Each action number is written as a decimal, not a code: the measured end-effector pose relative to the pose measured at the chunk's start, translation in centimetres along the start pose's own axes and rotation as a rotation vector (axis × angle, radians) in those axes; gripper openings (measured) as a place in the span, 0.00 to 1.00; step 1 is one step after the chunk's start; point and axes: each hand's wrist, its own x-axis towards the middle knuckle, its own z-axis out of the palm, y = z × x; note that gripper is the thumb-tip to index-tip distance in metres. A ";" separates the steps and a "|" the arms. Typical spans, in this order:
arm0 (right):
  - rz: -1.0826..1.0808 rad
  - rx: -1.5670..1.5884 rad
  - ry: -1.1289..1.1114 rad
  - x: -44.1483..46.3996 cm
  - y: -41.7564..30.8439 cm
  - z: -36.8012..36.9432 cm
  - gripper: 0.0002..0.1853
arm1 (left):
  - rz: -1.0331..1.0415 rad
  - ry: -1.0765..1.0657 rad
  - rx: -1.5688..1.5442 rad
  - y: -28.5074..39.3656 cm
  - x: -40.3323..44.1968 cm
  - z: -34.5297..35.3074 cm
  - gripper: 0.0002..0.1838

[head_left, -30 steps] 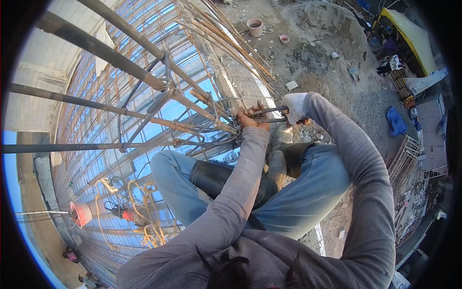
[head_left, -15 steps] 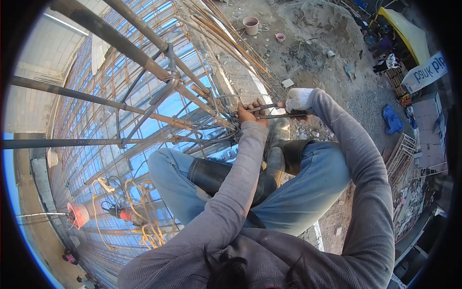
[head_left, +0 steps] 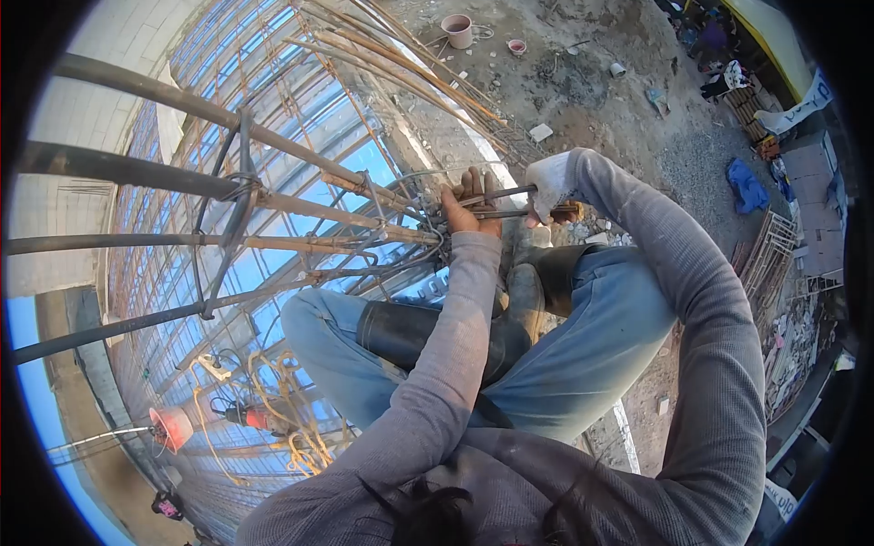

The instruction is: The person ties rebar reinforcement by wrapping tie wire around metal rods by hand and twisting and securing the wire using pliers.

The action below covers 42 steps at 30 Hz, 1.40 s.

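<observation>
A long-handled metal tool (head_left: 510, 193), like pincers or cutters, lies across the middle of the view with two dark bars side by side. My right hand (head_left: 550, 193), with a white covering over its back and wrist, is closed around the handles' right end. My bare left hand (head_left: 471, 207) is at the tool's other end, fingers stretched upward and apart, with the bars crossing by its palm. The tool's jaws are hidden there. Just left of this hand, steel rebars (head_left: 346, 177) and bent stirrups (head_left: 241, 196) converge at a tied joint.
A rebar mesh (head_left: 273, 100) over blue sheeting spreads out on the left. Orange rods (head_left: 410, 68) lie along the concrete edge. A power tool (head_left: 259, 416) and yellow rope (head_left: 305, 446) rest lower left. Buckets (head_left: 458, 32), a blue cloth (head_left: 746, 185) and rubble lie beyond on the ground.
My left hand's fingers have straightened from a curl round the tool's end. The right hand has shifted slightly left with the tool. The view has swung, so the rebars sit differently on the left.
</observation>
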 end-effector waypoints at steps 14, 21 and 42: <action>0.018 -0.026 -0.010 3.7 0.1 -0.4 0.14 | 0.116 0.018 0.240 0.0 -0.7 -1.2 0.22; -0.517 -1.001 1.287 0.4 -1.1 2.7 0.15 | -0.213 0.255 -0.270 2.5 2.7 2.3 0.24; -0.252 -0.855 1.005 5.3 1.6 1.4 0.17 | -0.102 0.275 -0.320 0.9 1.1 1.1 0.15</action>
